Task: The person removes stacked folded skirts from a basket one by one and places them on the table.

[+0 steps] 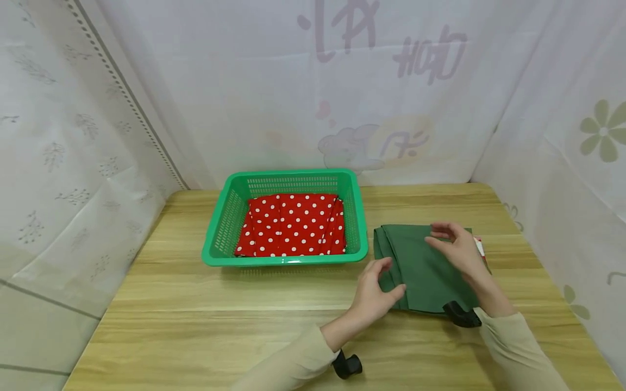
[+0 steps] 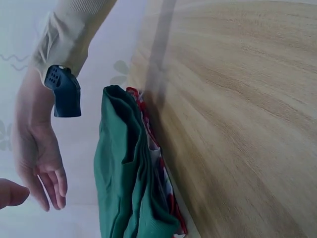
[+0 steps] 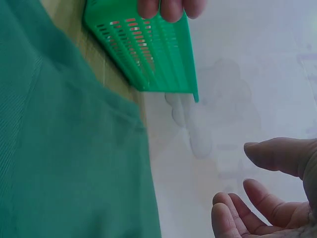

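Head view: your left hand (image 1: 373,291) and right hand (image 1: 458,251) hover over folded green cloth (image 1: 425,274), fingers of both loosely curved, spread away from thumbs. Green cloth lies on tabletop (image 1: 195,326) just below your fingers; red-and-white cloth (image 1: 479,247) peeks out beneath, right of your right fingers. Green basket (image 1: 363,231) stands left of your left fingers, red polka-dot cloth (image 1: 293,225) inside. Beyond your fingers, curtain (image 1: 244,108) bears pale lettering (image 1: 430,56), seemingly starting "HO", rest unclear.
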A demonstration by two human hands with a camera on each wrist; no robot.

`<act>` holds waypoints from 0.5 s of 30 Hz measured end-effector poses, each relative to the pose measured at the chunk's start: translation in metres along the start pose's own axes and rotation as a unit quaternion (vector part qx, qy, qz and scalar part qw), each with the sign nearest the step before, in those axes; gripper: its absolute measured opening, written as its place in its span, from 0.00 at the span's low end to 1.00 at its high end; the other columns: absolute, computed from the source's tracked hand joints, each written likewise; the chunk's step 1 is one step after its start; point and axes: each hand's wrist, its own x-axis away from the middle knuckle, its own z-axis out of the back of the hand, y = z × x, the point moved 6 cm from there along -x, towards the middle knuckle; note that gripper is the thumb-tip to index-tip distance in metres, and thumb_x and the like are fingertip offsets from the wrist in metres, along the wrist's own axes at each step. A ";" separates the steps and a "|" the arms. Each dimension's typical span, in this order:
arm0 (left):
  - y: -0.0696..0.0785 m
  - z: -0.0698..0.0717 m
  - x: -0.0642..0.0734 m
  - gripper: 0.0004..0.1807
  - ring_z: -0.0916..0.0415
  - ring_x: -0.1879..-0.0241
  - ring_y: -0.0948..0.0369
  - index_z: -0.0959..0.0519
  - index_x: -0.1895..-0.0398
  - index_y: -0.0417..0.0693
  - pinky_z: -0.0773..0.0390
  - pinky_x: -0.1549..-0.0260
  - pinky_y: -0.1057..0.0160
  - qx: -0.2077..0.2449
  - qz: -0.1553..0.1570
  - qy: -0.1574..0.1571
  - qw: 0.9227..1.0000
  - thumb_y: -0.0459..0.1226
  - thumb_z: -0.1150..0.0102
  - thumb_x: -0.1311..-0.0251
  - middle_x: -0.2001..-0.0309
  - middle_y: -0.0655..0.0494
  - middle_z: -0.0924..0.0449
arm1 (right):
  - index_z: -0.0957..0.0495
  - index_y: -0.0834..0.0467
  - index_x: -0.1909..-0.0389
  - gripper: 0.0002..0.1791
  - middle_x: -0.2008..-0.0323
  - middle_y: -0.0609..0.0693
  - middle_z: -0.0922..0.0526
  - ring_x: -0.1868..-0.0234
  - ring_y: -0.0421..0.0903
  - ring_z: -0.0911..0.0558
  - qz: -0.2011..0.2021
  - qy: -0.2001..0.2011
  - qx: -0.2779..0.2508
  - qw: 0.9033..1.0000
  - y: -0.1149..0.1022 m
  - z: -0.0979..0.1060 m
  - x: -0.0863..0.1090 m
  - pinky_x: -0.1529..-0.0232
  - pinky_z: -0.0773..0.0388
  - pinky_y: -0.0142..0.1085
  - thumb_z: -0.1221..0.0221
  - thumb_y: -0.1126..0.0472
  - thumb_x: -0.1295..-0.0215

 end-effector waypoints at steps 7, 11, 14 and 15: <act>0.008 0.008 0.003 0.26 0.30 0.46 0.55 0.30 0.42 0.37 0.29 0.46 0.60 -0.006 -0.043 -0.002 0.999 0.34 0.37 0.45 0.47 0.47 0.27 | 0.35 0.70 0.41 0.26 0.44 0.66 0.29 0.46 0.57 0.28 0.008 -0.026 -0.015 1.000 -0.014 -0.016 -0.010 0.59 0.31 0.20 0.43 0.58 0.34; 0.017 0.013 0.005 0.26 0.29 0.46 0.57 0.30 0.42 0.37 0.30 0.45 0.64 -0.013 -0.079 0.004 0.997 0.33 0.36 0.45 0.47 0.46 0.27 | 0.34 0.70 0.42 0.25 0.45 0.64 0.28 0.46 0.57 0.28 0.018 -0.031 -0.030 0.999 -0.024 -0.024 -0.015 0.57 0.31 0.21 0.43 0.59 0.35; 0.023 0.018 0.005 0.27 0.29 0.45 0.58 0.30 0.42 0.37 0.30 0.45 0.63 -0.011 -0.104 0.006 0.995 0.32 0.36 0.46 0.46 0.47 0.27 | 0.34 0.69 0.42 0.25 0.45 0.64 0.28 0.45 0.58 0.28 0.025 -0.037 -0.038 0.998 -0.030 -0.030 -0.019 0.56 0.31 0.22 0.42 0.59 0.35; 0.024 0.020 0.005 0.27 0.30 0.45 0.58 0.31 0.42 0.37 0.30 0.45 0.62 -0.010 -0.110 0.008 0.994 0.32 0.36 0.46 0.46 0.48 0.27 | 0.34 0.69 0.42 0.25 0.45 0.64 0.28 0.46 0.57 0.28 0.026 -0.038 -0.040 0.998 -0.032 -0.032 -0.020 0.56 0.30 0.23 0.42 0.60 0.35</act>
